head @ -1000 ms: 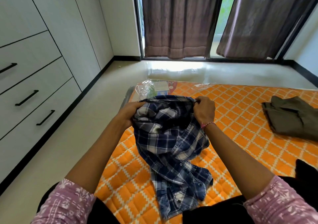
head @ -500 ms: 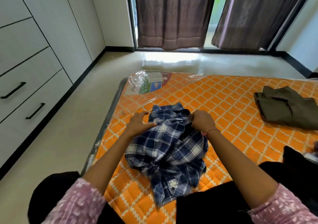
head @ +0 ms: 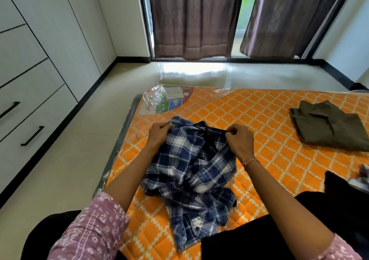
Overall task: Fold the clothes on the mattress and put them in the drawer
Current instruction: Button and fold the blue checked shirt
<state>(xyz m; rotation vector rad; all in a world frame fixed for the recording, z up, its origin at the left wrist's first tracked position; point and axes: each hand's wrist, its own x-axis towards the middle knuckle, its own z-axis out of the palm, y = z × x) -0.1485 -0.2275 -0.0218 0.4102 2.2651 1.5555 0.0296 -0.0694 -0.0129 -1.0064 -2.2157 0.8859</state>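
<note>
- Plaid shirt (head: 189, 172) crumpled in a heap on the orange mattress (head: 269, 120), near its left edge, just in front of the knees.
- Left hand (head: 158, 135) gripping the shirt's far left edge, fingers (head: 166, 127) curled into the cloth.
- Right hand (head: 240, 140) pinching the shirt's far right edge, fingers (head: 231, 131) bent tight on a fold near the collar.
- Far edge of the shirt drawn between the two hands; the rest lying bunched and twisted on the mattress, a buttoned part trailing toward the camera.
- Thread bracelet (head: 250, 162) round the right wrist; pink patterned sleeves (head: 95, 225) on both arms.
- Olive garment (head: 329, 127) loosely folded on the mattress, well apart from the shirt, to the right.
- Clear plastic wrap (head: 159, 100) with printed labels at the mattress's far left corner, beyond the shirt.
- White drawers (head: 30, 120) with black handles (head: 33, 136) along the left wall, all closed, across a strip of pale floor (head: 79, 160) from the mattress.
- Brown curtains (head: 191, 18) hanging over the window at the far end, hems just above the floor.
</note>
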